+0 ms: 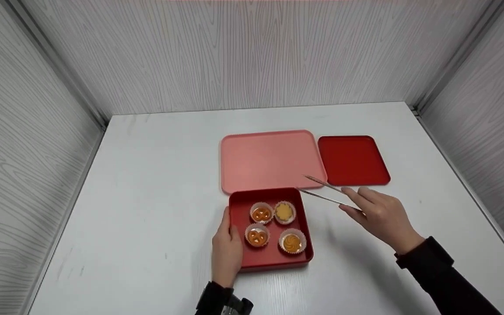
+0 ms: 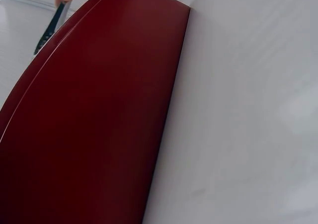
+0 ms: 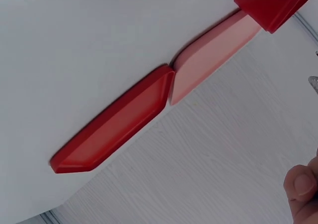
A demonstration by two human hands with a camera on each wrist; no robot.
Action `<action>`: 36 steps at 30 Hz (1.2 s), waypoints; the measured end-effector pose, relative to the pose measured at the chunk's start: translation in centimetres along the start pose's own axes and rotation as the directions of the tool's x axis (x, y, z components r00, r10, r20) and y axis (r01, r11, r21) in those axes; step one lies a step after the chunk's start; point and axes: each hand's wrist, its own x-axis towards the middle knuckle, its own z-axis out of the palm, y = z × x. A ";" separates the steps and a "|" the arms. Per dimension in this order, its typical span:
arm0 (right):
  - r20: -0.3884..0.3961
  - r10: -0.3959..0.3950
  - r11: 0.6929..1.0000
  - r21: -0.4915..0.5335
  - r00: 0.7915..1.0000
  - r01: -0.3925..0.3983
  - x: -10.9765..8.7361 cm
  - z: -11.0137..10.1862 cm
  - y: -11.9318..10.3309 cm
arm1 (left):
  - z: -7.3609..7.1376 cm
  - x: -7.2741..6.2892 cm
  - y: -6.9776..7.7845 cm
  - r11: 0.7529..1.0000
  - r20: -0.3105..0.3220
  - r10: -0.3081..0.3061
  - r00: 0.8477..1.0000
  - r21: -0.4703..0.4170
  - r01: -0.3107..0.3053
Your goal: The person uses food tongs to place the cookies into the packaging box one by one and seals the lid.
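In the head view a deep red square box (image 1: 274, 264) holds several small treats in white paper cups. Two have glossy orange pretzel-like tops (image 1: 261, 214), one is a pale yellow flower-shaped biscuit (image 1: 284, 212), and one is a golden swirled biscuit (image 1: 292, 243). My left hand (image 1: 227, 249) grips the box's left wall, thumb at the rim. Metal tongs (image 1: 324, 198) are pinched in my right hand (image 1: 383, 216), their arms spread with nothing between them. Their tips hover by the box's far right corner. The box's side wall (image 2: 104, 100) fills much of the left wrist view.
Behind the box lies a flat pink tray (image 1: 269, 159), its front edge close to the box. Right of it, a smaller red tray (image 1: 354, 159) sits edge to edge on the white table (image 1: 155, 175). Grey wood-grain panels (image 1: 252, 57) enclose the back and sides.
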 end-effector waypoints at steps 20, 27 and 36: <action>0.222 0.356 0.934 -0.113 0.908 -0.339 -5.0 1.1 -2.7 | 0.0 0.1 -0.1 1.000 0.020 -0.004 1.000 -0.027 0.004; 0.239 0.365 0.931 -0.093 0.900 -0.353 -5.7 1.7 -3.0 | 0.0 0.0 0.0 1.000 0.020 -0.004 1.000 -0.023 0.005; 0.265 0.415 0.910 -0.100 0.871 -0.403 -6.4 2.0 -3.3 | 0.0 0.1 -0.1 1.000 0.024 -0.015 1.000 -0.021 0.016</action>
